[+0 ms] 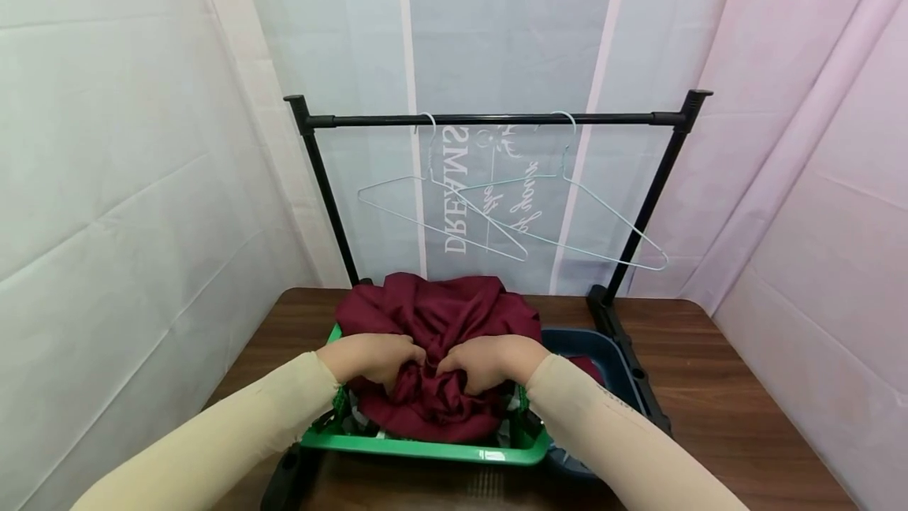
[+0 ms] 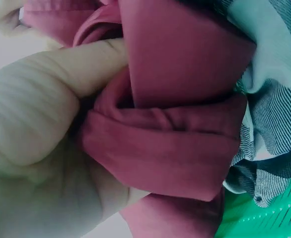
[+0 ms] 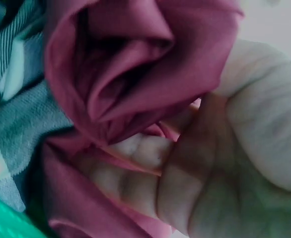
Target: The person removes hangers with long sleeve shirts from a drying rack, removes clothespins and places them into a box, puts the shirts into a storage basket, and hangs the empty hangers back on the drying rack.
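A bunched maroon cloth (image 1: 443, 302) lies heaped over a green plastic basket (image 1: 426, 448). My left hand (image 1: 372, 356) grips its folds near the middle, thumb on top and fingers underneath in the left wrist view. Close beside it, my right hand (image 1: 489, 361) holds another fold of the same cloth; in the right wrist view its fingers (image 3: 140, 191) curl under the fabric. Black-and-white checked fabric (image 2: 279, 114) sits below the maroon cloth inside the basket. The gathered folds hide some of the fingertips.
A black garment rack (image 1: 489, 120) spans the back of the brown wooden table (image 1: 716, 385), with two pale wire hangers (image 1: 610, 215) on its bar. To the right of the basket, partly behind my right arm, a dark blue bin (image 1: 589, 340) contains some maroon fabric. Light curtains surround the table.
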Demonstrator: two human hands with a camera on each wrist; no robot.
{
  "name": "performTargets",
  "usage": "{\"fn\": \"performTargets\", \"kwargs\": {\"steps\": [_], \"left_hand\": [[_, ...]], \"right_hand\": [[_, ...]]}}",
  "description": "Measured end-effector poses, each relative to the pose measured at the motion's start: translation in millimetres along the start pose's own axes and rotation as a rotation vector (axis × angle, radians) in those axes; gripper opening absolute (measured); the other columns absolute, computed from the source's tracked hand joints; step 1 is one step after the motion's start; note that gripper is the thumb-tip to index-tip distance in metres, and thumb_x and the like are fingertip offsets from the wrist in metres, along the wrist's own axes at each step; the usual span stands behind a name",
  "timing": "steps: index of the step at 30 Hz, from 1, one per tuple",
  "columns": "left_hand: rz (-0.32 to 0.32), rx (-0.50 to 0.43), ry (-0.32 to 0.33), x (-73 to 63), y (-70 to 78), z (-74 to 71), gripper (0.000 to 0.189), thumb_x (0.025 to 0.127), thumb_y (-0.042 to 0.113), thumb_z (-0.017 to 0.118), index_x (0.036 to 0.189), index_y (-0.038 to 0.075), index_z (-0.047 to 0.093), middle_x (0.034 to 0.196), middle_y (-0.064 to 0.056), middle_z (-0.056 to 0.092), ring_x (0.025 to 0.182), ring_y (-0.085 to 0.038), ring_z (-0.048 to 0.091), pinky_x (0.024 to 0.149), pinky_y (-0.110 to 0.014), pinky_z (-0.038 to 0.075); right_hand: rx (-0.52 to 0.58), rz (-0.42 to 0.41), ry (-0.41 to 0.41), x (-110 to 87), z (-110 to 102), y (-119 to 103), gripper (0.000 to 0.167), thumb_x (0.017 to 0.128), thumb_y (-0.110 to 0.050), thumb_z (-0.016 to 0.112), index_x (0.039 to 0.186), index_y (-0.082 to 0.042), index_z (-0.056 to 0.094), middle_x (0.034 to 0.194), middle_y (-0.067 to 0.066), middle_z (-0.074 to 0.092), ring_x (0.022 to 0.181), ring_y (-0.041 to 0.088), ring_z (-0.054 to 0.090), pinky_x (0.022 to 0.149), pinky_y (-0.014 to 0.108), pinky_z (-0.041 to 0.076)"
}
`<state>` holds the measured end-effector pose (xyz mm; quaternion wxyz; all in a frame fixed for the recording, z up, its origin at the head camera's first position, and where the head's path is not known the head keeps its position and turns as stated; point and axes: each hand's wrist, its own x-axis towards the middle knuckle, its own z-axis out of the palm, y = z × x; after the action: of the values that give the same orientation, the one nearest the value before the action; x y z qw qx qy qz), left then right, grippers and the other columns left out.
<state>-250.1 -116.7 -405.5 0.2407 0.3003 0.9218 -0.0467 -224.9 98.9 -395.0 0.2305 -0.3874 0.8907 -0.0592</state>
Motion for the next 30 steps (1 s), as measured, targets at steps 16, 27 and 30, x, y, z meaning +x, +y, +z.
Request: {"fn": "performTargets", "kwargs": {"steps": [16, 27, 30], "left_hand": [[-0.054, 0.232, -0.077, 8.3, 10.7, 3.5, 0.068, 0.084, 0.038, 0.085, 0.14, 0.029, 0.046, 0.137, -0.001, 0.048, 0.123, -0.023, 0.052, 0.094, -0.034, 0.049], [0.151, -0.145, -0.121, -23.6, -20.9, -32.3, 0.055, 0.082, 0.023, 0.078, 0.127, 0.035, 0.049, 0.128, 0.01, 0.049, 0.117, -0.008, 0.046, 0.099, -0.031, 0.043], [0.215, -0.286, -0.114, -37.6, -31.8, -49.4, 0.056, 0.084, 0.026, 0.078, 0.132, 0.035, 0.051, 0.135, 0.012, 0.049, 0.127, -0.009, 0.044, 0.107, -0.036, 0.041]], "right_hand": [[0.02, 0.045, -0.014, 4.5, -4, -6, 0.051, 0.088, -0.001, 0.07, 0.129, -0.032, 0.067, 0.106, -0.014, 0.06, 0.092, 0.007, 0.053, 0.077, 0.025, 0.045], [0.056, 0.007, 0.114, -34.0, -23, -8, 0.063, 0.089, -0.023, 0.078, 0.147, -0.025, 0.054, 0.138, -0.007, 0.057, 0.124, 0.005, 0.051, 0.106, 0.031, 0.045], [0.1, 0.017, 0.172, -51.6, -31, -2, 0.065, 0.091, -0.03, 0.078, 0.15, -0.023, 0.051, 0.146, -0.003, 0.053, 0.136, 0.012, 0.047, 0.113, 0.038, 0.042]]}}
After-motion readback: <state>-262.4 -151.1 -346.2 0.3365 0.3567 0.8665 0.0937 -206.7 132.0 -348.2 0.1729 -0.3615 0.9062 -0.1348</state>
